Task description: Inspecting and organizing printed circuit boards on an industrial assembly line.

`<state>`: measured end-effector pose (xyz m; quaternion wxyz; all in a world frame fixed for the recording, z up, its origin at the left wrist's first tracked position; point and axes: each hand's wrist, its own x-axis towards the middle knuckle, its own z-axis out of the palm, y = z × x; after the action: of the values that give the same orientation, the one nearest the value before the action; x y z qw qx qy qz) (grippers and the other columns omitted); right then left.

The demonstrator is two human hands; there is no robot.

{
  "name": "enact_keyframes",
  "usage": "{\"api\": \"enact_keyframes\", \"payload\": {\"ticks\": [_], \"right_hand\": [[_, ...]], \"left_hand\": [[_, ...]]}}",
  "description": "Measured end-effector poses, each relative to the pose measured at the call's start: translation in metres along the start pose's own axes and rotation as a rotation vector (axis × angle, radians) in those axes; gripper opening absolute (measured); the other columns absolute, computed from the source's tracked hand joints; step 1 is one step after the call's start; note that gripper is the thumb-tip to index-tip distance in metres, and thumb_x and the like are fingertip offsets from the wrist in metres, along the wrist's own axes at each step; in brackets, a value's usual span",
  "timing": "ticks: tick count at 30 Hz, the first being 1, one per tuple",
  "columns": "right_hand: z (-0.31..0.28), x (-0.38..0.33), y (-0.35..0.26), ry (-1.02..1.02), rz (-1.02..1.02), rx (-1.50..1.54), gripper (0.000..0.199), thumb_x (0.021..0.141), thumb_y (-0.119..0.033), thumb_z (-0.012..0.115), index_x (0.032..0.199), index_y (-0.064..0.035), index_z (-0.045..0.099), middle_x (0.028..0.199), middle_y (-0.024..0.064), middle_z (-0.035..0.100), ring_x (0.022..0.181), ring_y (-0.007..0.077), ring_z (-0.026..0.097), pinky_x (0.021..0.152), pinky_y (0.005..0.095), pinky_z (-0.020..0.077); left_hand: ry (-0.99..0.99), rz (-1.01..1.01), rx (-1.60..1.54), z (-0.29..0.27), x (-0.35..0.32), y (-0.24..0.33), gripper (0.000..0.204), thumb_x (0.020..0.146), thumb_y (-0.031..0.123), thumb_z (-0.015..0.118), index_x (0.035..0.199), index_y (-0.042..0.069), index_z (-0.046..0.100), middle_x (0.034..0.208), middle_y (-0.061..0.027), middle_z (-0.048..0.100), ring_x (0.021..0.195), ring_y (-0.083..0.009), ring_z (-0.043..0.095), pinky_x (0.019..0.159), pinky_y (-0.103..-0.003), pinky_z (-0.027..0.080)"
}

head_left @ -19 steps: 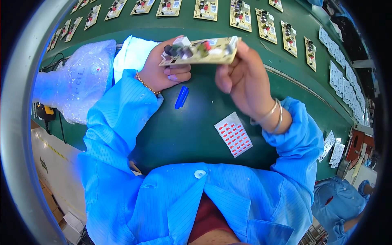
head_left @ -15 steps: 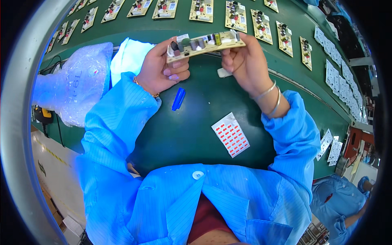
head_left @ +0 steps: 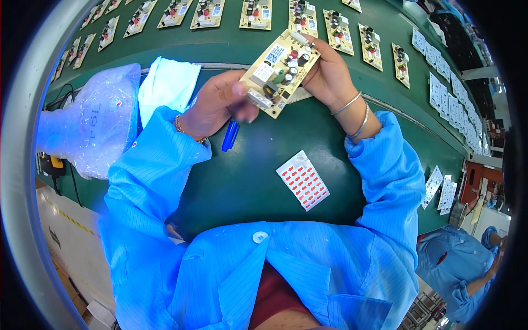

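Observation:
A tan circuit board is held up over the green bench, its component side facing me, tilted with the right end higher. My left hand pinches its lower left end, thumb on top; some of those fingers are blurred. My right hand grips the upper right end, with most of its fingers hidden behind the board. Just below my left hand lies a blue marker cap or short pen. Nearer to me rests a white sheet of red arrow stickers. Part of a pale object shows beneath the board.
Rows of similar circuit boards lie across the far green surface. Bubble wrap and a white cloth sit at left. White panels line the right side, where another person in blue works.
The circuit board has turned from nearly edge-on to showing its component face, its left end lowered toward me. Both hands still hold it. The whole view has shifted slightly.

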<state>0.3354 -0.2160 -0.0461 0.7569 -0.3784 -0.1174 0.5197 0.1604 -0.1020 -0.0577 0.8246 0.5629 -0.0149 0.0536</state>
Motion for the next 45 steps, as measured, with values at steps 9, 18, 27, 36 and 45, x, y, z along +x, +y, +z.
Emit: {"api": "enact_keyframes", "payload": {"ticks": [9,18,27,36,45], "right_hand": [[-0.006,0.005,-0.004,-0.175,0.112,-0.219,0.021,0.084,-0.004,0.037,0.100,0.0034,0.049,0.074,0.0087,0.056,0.049,0.0097,0.049,0.043,0.0209,0.0416],[-0.009,0.005,-0.009,-0.186,0.248,-0.029,0.025,0.086,-0.024,0.042,0.095,-0.0031,0.051,0.080,0.0050,0.055,0.048,0.0098,0.045,0.038,0.0219,0.0368],[-0.017,0.001,-0.024,-0.302,0.163,-0.076,0.025,0.082,-0.014,0.048,0.105,-0.0021,0.049,0.083,0.0073,0.058,0.055,0.0095,0.054,0.040,0.0199,0.0420],[-0.076,0.031,-0.138,0.320,-0.510,-0.134,0.009,0.078,-0.010,0.053,0.082,-0.0024,0.051,0.069,0.0058,0.052,0.050,0.0128,0.045,0.040,0.0237,0.0351],[-0.140,0.115,-0.174,0.747,-0.615,-0.144,0.014,0.073,-0.006,0.059,0.084,0.0026,0.053,0.072,0.0124,0.052,0.053,0.0196,0.051,0.044,0.0287,0.0444]], "left_hand": [[-0.117,0.070,-0.259,-0.005,0.000,-0.002,0.059,0.079,0.050,0.047,0.104,-0.004,0.046,0.075,-0.0069,0.054,0.056,-0.0100,0.047,0.063,-0.031,0.039],[-0.064,0.078,-0.562,-0.005,0.004,-0.005,0.045,0.085,0.044,0.039,0.097,0.004,0.053,0.083,-0.0079,0.056,0.064,-0.0159,0.048,0.069,-0.035,0.039],[0.183,0.012,-0.441,0.008,0.007,0.006,0.043,0.089,0.040,0.029,0.098,0.004,0.051,0.077,-0.0087,0.055,0.057,-0.0156,0.045,0.065,-0.035,0.037],[0.193,-0.128,-0.552,-0.009,0.013,0.004,0.036,0.091,0.032,0.027,0.094,0.004,0.051,0.064,-0.0073,0.051,0.058,-0.0170,0.046,0.067,-0.034,0.039],[0.128,-0.143,-0.552,-0.012,0.013,0.001,0.030,0.091,0.024,0.029,0.094,0.003,0.050,0.066,-0.0075,0.053,0.064,-0.0185,0.050,0.070,-0.035,0.040]]}}
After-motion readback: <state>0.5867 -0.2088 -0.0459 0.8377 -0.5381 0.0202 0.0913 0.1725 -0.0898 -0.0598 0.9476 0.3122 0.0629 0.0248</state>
